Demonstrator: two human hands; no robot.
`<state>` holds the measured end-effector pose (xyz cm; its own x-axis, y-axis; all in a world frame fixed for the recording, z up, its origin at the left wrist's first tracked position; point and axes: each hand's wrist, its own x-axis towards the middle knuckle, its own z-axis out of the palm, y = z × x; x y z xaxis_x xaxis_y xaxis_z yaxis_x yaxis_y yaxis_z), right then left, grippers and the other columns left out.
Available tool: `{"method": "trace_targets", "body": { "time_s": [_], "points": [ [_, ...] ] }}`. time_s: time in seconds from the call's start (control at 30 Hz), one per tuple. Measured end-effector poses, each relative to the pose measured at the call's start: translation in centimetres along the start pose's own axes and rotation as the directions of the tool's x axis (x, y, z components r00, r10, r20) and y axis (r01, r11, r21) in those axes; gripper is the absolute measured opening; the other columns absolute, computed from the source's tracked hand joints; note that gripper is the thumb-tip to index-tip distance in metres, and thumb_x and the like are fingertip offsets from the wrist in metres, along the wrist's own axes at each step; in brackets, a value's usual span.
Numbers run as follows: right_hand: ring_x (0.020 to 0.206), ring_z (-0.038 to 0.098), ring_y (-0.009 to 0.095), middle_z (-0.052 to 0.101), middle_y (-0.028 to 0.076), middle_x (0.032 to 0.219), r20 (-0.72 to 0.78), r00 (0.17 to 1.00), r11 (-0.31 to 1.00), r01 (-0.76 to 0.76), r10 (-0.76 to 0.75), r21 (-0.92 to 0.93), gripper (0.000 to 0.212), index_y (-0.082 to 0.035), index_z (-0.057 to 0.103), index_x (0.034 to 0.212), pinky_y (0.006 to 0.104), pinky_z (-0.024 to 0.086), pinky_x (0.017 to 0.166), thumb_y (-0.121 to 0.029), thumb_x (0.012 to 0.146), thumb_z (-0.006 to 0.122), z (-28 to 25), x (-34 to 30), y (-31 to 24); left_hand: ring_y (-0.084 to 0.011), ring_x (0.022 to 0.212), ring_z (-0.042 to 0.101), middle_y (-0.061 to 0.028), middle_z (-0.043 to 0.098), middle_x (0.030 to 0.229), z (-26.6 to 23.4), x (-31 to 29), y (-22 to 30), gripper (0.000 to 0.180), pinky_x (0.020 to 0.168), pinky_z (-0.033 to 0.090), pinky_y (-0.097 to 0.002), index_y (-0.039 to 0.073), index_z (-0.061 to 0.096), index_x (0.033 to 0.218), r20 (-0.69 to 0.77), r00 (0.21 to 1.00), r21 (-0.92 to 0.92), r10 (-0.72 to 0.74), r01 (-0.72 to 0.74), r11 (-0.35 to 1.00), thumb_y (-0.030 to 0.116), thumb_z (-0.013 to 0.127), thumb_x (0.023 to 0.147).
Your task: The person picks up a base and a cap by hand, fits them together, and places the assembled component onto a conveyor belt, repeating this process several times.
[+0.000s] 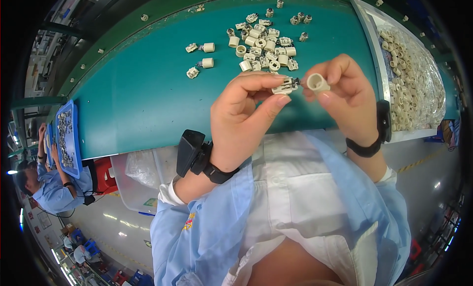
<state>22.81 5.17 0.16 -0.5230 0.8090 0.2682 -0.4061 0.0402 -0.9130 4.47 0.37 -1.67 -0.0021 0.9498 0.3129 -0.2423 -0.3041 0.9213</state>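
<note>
Between the thumb and fingers of my left hand (246, 109) is a cream plastic connector piece (286, 85) with a dark tip pointing right. My right hand (347, 96) pinches a hollow cream cylindrical cap (317, 82), its round opening facing up toward me. The cap and the dark tip are close together with a small gap. Beyond my hands lies a loose pile of similar caps and connector pieces (261, 42) on the green work surface (143, 96). Left of the pile, two caps (208, 63) lie beside small connector pieces (192, 73).
At the right, a white-framed tray (387, 109) holds many cream caps (401, 74) in clear plastic. A blue tray (75, 138) of small parts sits at the far left, where another person (59, 187) works. A clear bin (129, 187) stands below the table edge.
</note>
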Motion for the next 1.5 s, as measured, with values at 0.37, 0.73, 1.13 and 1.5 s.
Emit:
{"method": "trace_targets", "body": {
  "time_s": [0.37,0.73,1.13,1.5],
  "points": [
    [0.098,0.058,0.017,0.058,0.014,0.109,-0.079,0.981,0.984,-0.176,0.179,0.037,0.029,0.001,0.047,0.112,0.0264,0.048,0.081,-0.013,0.088,0.055,-0.6,0.6,0.5,-0.0114,0.088,0.056,-0.0090,0.053,0.107,0.1,0.2,-0.1,0.024,0.067,0.046,-0.0186,-0.001,0.053,0.104,-0.025,0.998,-0.019,-0.056,0.055,0.998,-0.007,0.058,0.081],
    [0.083,0.055,0.011,0.060,0.007,0.098,-0.145,0.980,0.984,-0.120,0.139,0.135,0.030,0.000,0.049,0.112,0.0229,0.045,0.074,-0.017,0.088,0.056,0.4,0.4,1.9,-0.0123,0.089,0.055,-0.0104,0.052,0.107,-0.9,-0.1,-0.8,0.024,0.074,0.047,-0.0213,-0.002,0.053,0.102,0.020,0.998,0.161,0.059,-0.062,0.985,-0.010,0.058,0.080],
    [0.083,0.057,0.013,0.060,0.010,0.094,-0.071,0.995,0.994,-0.056,0.062,0.094,0.022,-0.001,0.049,0.107,0.0250,0.047,0.072,-0.012,0.089,0.054,0.5,0.2,2.2,-0.0133,0.092,0.056,-0.0103,0.052,0.106,-1.0,-0.6,-0.3,0.023,0.077,0.047,-0.0224,-0.003,0.054,0.102,-0.004,1.000,0.048,0.002,-0.002,0.999,-0.009,0.059,0.080],
    [0.097,0.054,0.015,0.054,0.011,0.109,0.005,1.000,1.000,0.026,-0.026,-0.004,0.029,0.001,0.049,0.110,0.0279,0.045,0.084,0.001,0.082,0.059,0.9,0.3,2.6,-0.0135,0.091,0.056,-0.0101,0.053,0.104,-1.3,-1.0,-0.3,0.024,0.077,0.047,-0.0225,-0.003,0.054,0.102,0.010,1.000,0.064,0.012,-0.013,0.998,-0.009,0.059,0.080]
  ]
}}
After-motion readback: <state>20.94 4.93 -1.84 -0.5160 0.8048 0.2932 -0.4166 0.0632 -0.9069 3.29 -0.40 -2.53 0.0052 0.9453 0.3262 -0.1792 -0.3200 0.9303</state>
